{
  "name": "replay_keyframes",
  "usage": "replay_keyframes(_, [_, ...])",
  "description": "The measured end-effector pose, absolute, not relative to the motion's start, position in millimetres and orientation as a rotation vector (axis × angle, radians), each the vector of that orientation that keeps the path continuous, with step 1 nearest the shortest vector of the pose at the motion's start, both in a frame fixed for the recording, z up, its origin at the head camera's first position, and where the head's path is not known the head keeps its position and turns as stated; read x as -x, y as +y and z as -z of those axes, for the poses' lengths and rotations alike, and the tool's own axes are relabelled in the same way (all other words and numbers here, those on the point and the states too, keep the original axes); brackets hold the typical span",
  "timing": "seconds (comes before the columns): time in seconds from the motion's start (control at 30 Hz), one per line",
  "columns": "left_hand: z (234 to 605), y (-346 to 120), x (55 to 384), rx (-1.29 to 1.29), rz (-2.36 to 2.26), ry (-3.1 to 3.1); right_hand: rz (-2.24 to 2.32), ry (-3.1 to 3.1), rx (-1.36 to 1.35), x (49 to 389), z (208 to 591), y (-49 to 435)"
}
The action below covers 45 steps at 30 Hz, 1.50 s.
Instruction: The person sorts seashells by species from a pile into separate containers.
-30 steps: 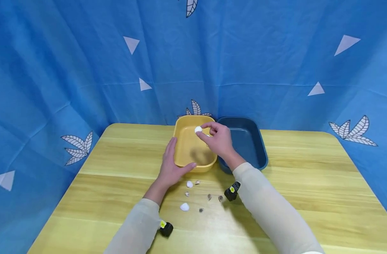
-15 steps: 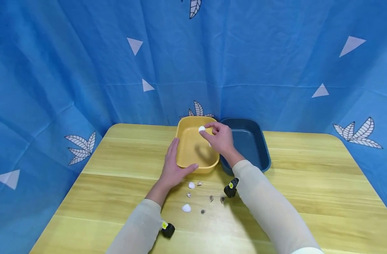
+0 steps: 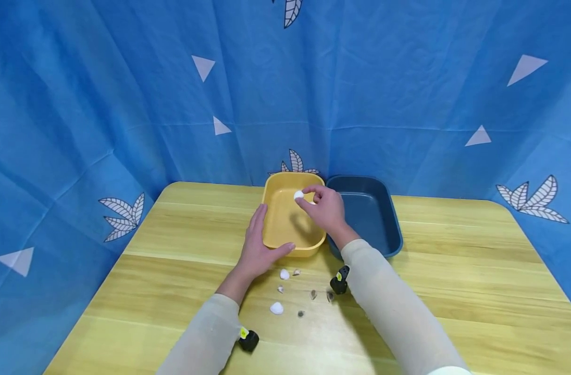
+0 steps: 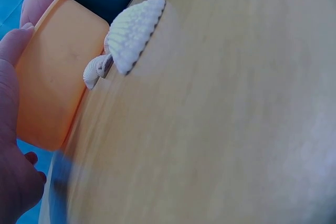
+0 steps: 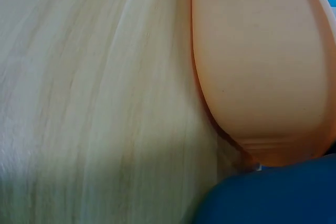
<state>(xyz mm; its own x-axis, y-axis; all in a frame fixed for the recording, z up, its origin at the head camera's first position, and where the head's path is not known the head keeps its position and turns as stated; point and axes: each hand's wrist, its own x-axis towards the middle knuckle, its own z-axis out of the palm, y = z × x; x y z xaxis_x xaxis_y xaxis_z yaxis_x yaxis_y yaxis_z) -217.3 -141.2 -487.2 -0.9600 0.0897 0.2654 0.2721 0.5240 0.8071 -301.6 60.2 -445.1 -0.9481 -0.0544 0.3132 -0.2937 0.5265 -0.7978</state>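
Observation:
My right hand pinches a white seashell between thumb and forefinger over the yellow tray. Another white bit shows just behind those fingers. The left hand holds the tray's near left corner, thumb along the front rim and fingers down the left side. In the left wrist view, its thumb lies on the orange-looking wall, and a ribbed white shell lies on the table nearby. The right wrist view catches the tray's front wall but not the right hand.
To the right, a dark blue tray stands against the yellow one, partly behind the right wrist. Several small shells lie in front, among them a white one and a dark one. A blue curtain hangs behind the wooden table.
The whole head view has shifted slightly to the right. My right hand keeps the shell pinched over the yellow tray, now a touch lower. The left hand stays at the tray's corner.

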Motion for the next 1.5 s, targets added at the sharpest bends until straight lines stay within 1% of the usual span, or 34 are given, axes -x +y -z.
replay_keyframes(0.57, [486.8,-140.9,216.2,0.298,1.414,-2.582,-1.459,-2.472,-0.300,301.0,446.4,62.0])
replay_keyframes(0.83, [487.1,-139.9,215.5,0.303,1.414,-2.588,-1.510,-2.457,-0.293,290.8,437.8,63.8])
replay_keyframes(1.1, [487.1,-141.2,216.7,0.281,1.409,-2.594,-1.540,-2.386,-0.416,270.8,426.8,65.4])
replay_keyframes(1.5, [486.0,-140.7,216.6,0.270,1.435,-2.589,-1.700,-2.312,-0.532,224.7,418.4,70.3])
